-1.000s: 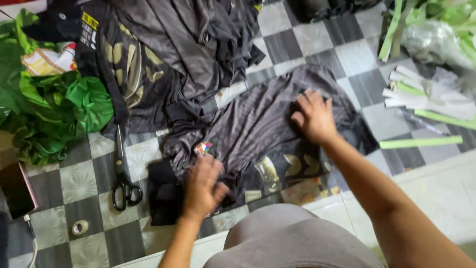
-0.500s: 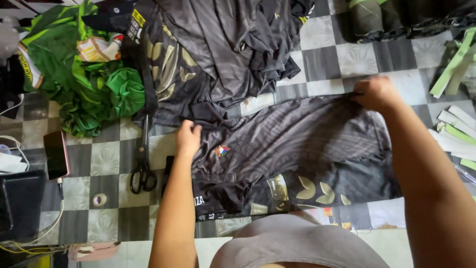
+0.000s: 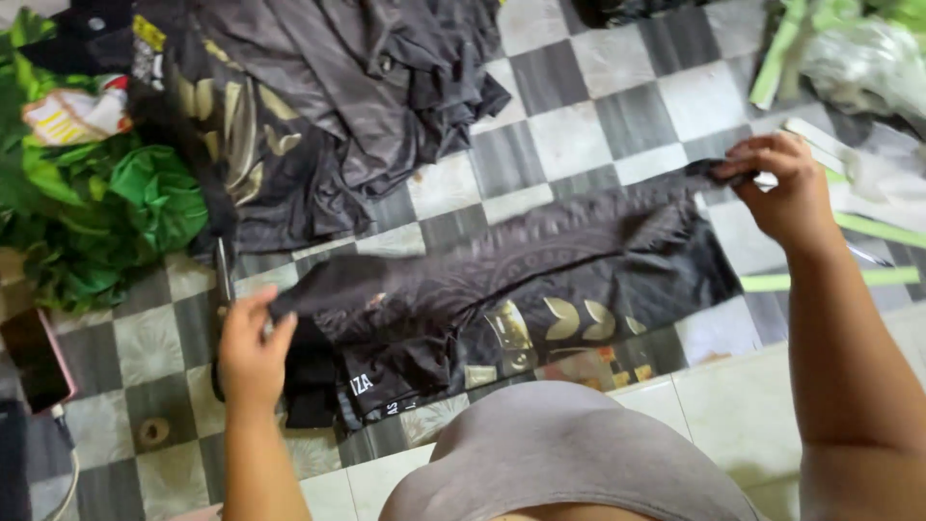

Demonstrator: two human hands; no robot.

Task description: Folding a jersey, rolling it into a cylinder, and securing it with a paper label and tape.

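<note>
A dark grey jersey (image 3: 521, 280) with gold marks lies stretched across the checkered floor in front of me. My left hand (image 3: 253, 347) pinches its left edge near the floor. My right hand (image 3: 786, 188) grips the opposite edge at the upper right and holds it slightly raised, so the cloth is pulled taut between both hands. The lower part of the jersey lies bunched near my knee (image 3: 569, 463).
A pile of similar dark jerseys (image 3: 328, 106) lies at the back. Green garments (image 3: 106, 212) are heaped at the left. Scissors (image 3: 224, 270) peek out beside my left hand. A phone (image 3: 37, 357) lies at the far left. Green and white strips (image 3: 868, 232) lie at the right.
Both hands have gone from pressing flat on the jersey to gripping its two ends. They have drawn apart and lifted the cloth's upper edge, stretching it out.
</note>
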